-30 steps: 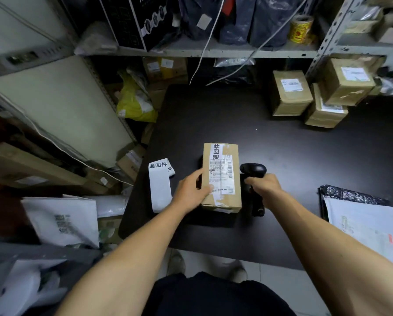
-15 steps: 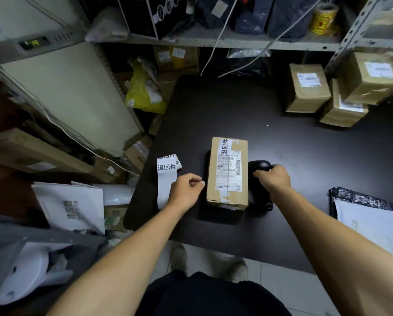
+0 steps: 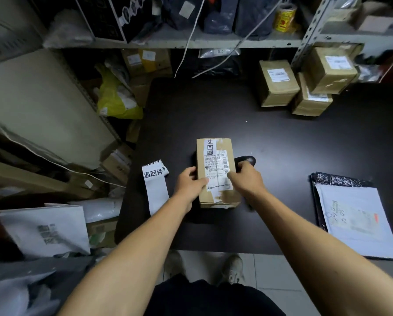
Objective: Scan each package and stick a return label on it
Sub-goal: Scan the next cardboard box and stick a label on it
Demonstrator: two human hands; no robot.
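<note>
1. Head camera looks down at your two bare forearms reaching over a dark, matte table [image 3: 282, 144], with the small brown cardboard package [image 3: 216, 172] lying flat near its front edge, roughly midway between your hands.
2. Your left hand [image 3: 190, 184] grips the package's left side; the fingers wrap the near-left edge and the thumb lies across the top, on the lower corner of the white shipping label [image 3: 217, 169].
3. Your right hand [image 3: 248, 179] is at the package's right side, thumb tip touching the label's right edge. The curled fingers sit over a black handheld barcode scanner [image 3: 245, 160], whose head shows just beyond the knuckles; I cannot tell whether they actually hold it.
4. A white return label with large black characters [image 3: 210, 148] is already stuck lengthwise at the package's far-left top.
5. A white strip of return labels [image 3: 155, 181] lies on the table just left of your left hand, apart from the package, its printed end curled upward.
6. Three more brown cardboard boxes [image 3: 280, 83] sit stacked at the table's far right, well apart from your hands.
7. A flat white mailer on a black plastic bag [image 3: 355, 220] rests at the near right edge.
</note>
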